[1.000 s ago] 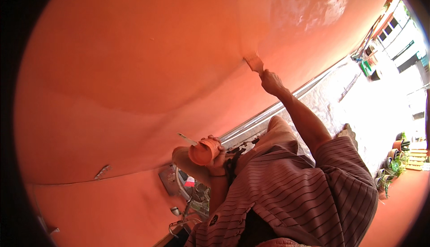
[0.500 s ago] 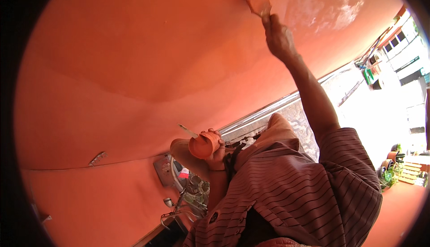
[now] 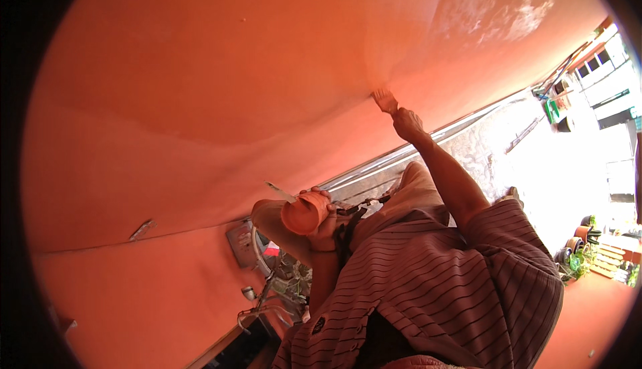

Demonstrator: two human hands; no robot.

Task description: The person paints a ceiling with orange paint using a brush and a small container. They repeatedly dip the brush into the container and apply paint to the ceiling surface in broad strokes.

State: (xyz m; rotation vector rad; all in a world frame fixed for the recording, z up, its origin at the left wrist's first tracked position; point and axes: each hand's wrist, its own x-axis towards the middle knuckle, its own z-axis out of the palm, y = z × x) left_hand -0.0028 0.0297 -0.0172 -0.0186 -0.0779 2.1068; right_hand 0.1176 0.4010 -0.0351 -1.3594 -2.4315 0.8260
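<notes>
My right hand (image 3: 408,123) is closed on a wide paintbrush (image 3: 384,102), whose bristles, coated in orange paint, touch the orange wall (image 3: 221,81) in the upper middle of the view. My left hand (image 3: 323,231) grips an orange paint-coated cup (image 3: 301,216) low in the middle, in front of my body. A thin pale stick (image 3: 281,192) leans out of the cup toward the upper left. Lighter, glossy patches show on the wall above and to the right of the brush.
A bicycle (image 3: 261,302) stands at lower left by the wall. Pipes (image 3: 361,173) run along the wall's foot beside a pale paved floor (image 3: 461,151). Potted plants (image 3: 578,252) and yellow slats (image 3: 608,255) are at right, buckets (image 3: 558,105) at upper right, a building beyond.
My right hand with the brush went up the picture along the wall and has come back down to near its first position. My left hand and cup sit slightly higher in view.
</notes>
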